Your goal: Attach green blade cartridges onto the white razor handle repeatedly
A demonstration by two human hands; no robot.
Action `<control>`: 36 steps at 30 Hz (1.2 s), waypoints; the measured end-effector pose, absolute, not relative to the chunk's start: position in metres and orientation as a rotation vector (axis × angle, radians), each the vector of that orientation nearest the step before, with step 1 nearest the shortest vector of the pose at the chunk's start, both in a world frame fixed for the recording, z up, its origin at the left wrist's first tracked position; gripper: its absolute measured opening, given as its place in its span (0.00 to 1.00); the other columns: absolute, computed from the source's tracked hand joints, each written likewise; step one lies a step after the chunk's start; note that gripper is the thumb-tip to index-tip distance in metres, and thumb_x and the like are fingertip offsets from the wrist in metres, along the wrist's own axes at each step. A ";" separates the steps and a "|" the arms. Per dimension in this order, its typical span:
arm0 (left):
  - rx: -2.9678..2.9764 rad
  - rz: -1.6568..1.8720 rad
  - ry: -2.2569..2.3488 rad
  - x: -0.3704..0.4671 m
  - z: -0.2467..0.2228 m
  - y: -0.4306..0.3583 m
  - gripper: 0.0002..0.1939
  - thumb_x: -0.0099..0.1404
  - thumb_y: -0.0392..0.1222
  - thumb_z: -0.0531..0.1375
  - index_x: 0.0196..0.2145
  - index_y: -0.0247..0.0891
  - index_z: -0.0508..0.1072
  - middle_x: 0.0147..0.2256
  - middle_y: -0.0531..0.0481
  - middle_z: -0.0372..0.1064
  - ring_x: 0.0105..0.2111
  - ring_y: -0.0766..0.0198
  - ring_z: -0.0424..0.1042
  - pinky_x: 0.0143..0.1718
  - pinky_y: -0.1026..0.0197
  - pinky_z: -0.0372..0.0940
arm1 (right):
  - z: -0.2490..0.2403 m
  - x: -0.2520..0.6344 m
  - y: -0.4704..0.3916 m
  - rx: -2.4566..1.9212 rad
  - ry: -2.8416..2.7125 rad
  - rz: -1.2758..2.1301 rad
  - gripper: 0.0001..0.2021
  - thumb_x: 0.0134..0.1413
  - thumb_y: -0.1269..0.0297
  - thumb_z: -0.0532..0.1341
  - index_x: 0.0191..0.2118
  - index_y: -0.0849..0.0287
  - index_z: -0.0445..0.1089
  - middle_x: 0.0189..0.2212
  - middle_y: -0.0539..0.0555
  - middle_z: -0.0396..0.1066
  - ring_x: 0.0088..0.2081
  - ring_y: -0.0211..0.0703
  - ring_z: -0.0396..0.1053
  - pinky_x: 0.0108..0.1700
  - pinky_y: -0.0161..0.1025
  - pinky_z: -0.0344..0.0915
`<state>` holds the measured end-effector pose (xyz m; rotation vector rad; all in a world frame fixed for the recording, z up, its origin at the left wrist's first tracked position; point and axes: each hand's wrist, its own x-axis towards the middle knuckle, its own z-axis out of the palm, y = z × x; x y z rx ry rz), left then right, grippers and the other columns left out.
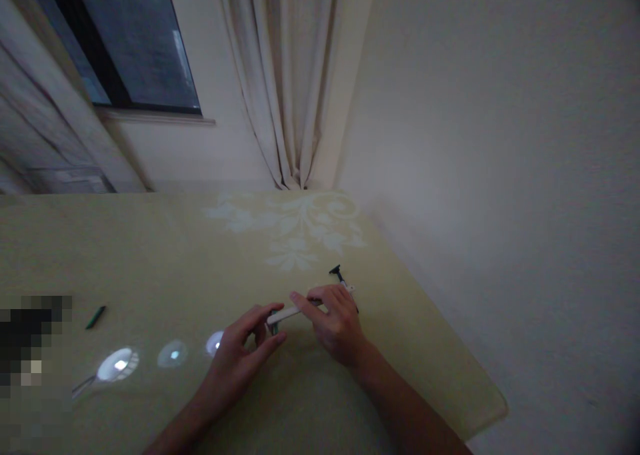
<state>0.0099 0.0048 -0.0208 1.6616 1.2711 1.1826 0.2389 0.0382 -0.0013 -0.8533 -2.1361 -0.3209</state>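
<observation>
Both hands are on a razor (289, 313) with a pale handle and a small dark green crosspiece at its left end. My left hand (245, 345) pinches the crosspiece between thumb and fingers. My right hand (336, 322) is closed around the other end of the handle, index finger stretched along it. Just beyond the right hand, a second razor (341, 275) with a dark T-shaped head lies on the table, its lower part mostly hidden by that hand.
A small green bar (96, 317) lies on the table (165, 262) at the left. Bright light spots shine on the tabletop near a thin dark cord or handle (83, 386). A blurred patch covers the lower left. Curtains (287, 75), a window and a wall stand behind.
</observation>
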 end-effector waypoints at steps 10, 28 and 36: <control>1.736 1.163 1.243 0.011 -0.017 0.004 0.21 0.66 0.49 0.69 0.56 0.45 0.81 0.30 0.53 0.73 0.28 0.62 0.71 0.35 0.61 0.68 | -0.005 0.238 0.039 -0.900 -2.167 -0.311 0.18 0.71 0.74 0.60 0.60 0.54 0.77 0.38 0.55 0.74 0.40 0.45 0.70 0.45 0.43 0.63; 1.761 1.166 1.228 0.012 -0.023 0.003 0.19 0.66 0.47 0.70 0.54 0.43 0.82 0.31 0.53 0.73 0.28 0.63 0.70 0.34 0.62 0.68 | -0.007 0.240 0.044 -0.885 -2.122 -0.298 0.16 0.71 0.75 0.59 0.57 0.55 0.79 0.36 0.56 0.74 0.39 0.45 0.68 0.44 0.43 0.62; 1.777 1.206 1.218 0.013 -0.023 0.003 0.18 0.67 0.46 0.69 0.54 0.44 0.81 0.31 0.54 0.72 0.28 0.64 0.70 0.34 0.63 0.68 | -0.002 0.245 0.045 -0.885 -2.088 -0.305 0.17 0.73 0.74 0.56 0.57 0.56 0.79 0.37 0.56 0.74 0.39 0.46 0.68 0.43 0.43 0.62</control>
